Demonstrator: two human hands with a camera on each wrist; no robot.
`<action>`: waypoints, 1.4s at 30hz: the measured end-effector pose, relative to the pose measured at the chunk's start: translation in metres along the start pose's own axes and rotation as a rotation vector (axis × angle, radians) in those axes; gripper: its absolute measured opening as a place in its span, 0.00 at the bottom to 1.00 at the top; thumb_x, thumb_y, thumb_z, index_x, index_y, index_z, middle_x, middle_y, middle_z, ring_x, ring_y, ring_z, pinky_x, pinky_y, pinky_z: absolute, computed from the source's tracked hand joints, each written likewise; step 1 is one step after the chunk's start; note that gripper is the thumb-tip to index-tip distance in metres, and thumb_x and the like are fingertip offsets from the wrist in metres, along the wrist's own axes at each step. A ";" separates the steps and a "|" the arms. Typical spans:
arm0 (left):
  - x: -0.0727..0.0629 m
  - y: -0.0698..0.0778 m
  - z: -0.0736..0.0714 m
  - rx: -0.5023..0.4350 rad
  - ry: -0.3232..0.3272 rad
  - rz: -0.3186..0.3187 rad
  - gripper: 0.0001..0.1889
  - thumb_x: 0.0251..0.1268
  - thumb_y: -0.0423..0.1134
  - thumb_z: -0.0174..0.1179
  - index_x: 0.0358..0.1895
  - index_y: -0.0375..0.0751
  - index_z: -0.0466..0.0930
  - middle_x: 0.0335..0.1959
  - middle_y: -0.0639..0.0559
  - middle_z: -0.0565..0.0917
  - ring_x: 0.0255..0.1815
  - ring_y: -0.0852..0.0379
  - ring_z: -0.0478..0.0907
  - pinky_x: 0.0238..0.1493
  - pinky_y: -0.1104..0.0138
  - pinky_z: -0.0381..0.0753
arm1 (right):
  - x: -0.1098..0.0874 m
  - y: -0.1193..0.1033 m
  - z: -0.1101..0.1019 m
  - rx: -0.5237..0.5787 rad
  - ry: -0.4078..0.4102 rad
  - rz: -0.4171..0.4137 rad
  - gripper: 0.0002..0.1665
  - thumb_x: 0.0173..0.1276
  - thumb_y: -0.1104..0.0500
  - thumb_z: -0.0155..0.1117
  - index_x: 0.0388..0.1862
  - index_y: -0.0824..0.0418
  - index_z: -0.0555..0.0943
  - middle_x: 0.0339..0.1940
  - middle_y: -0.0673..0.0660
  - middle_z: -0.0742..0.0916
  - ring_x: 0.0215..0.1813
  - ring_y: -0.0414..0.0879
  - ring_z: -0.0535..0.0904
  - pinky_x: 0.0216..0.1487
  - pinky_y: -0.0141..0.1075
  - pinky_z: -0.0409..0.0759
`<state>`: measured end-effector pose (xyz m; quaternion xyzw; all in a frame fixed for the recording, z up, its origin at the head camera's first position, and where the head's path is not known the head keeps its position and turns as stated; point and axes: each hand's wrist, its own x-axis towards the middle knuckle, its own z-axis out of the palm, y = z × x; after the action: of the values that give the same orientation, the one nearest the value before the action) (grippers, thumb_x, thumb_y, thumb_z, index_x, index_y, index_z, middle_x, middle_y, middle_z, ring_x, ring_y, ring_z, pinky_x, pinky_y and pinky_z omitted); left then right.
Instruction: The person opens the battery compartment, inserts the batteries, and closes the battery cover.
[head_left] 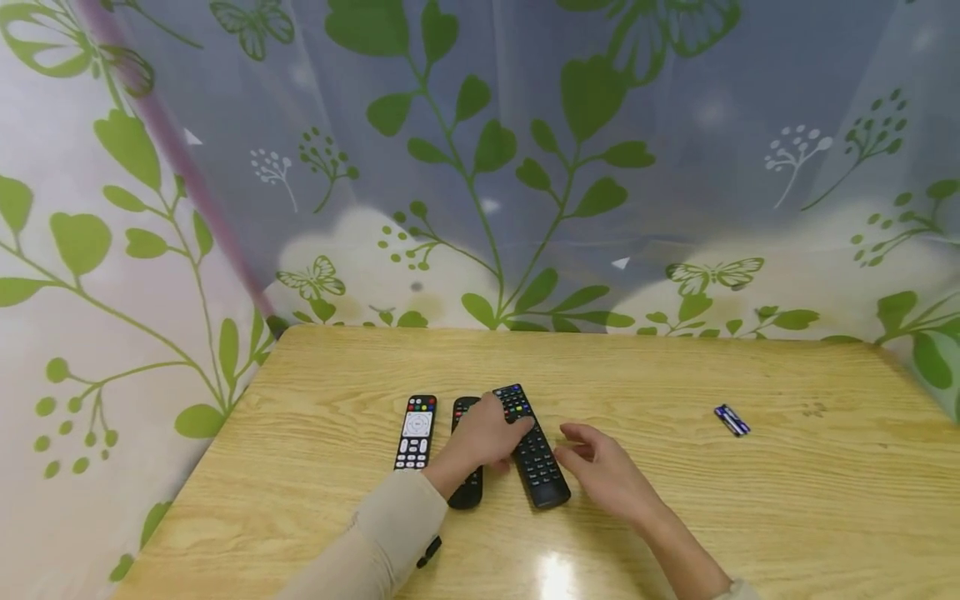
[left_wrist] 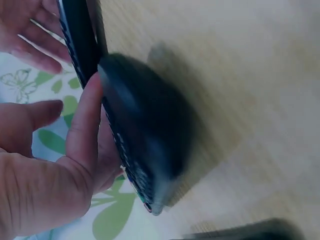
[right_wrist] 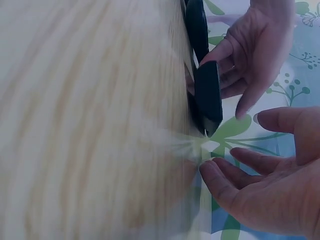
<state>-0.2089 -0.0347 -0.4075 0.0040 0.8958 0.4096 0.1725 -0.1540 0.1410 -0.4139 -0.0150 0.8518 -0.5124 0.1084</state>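
Note:
Three remote controls lie on the wooden table in the head view. My left hand [head_left: 478,435] reaches across the middle black remote [head_left: 467,494], its fingers at the left edge of the right-hand black remote [head_left: 542,467]. Its thumb hovers over that remote's buttons, apart from them in the right wrist view. In the left wrist view a fingertip touches where the two black remotes meet, the nearer one blurred. My right hand [head_left: 607,475] holds nothing; its fingers bend loosely just right of the right-hand remote. The third remote [head_left: 417,423], with white buttons, lies left, its lower end hidden by my sleeve.
Two small batteries [head_left: 732,420] lie side by side farther right on the table [head_left: 810,483]. A curtain [head_left: 517,208] printed with green leaves and butterflies hangs behind the table's back edge and along its left side.

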 end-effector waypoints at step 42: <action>0.021 -0.001 0.005 -0.061 0.176 0.052 0.26 0.59 0.49 0.66 0.50 0.30 0.74 0.30 0.49 0.80 0.27 0.58 0.78 0.26 0.66 0.77 | -0.003 0.007 -0.002 0.058 -0.010 -0.015 0.28 0.74 0.53 0.54 0.66 0.67 0.68 0.61 0.62 0.77 0.59 0.56 0.74 0.54 0.51 0.76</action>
<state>-0.2267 -0.0284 -0.4176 -0.0143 0.8942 0.4398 0.0824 -0.1510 0.1466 -0.4184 -0.0207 0.8359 -0.5376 0.1090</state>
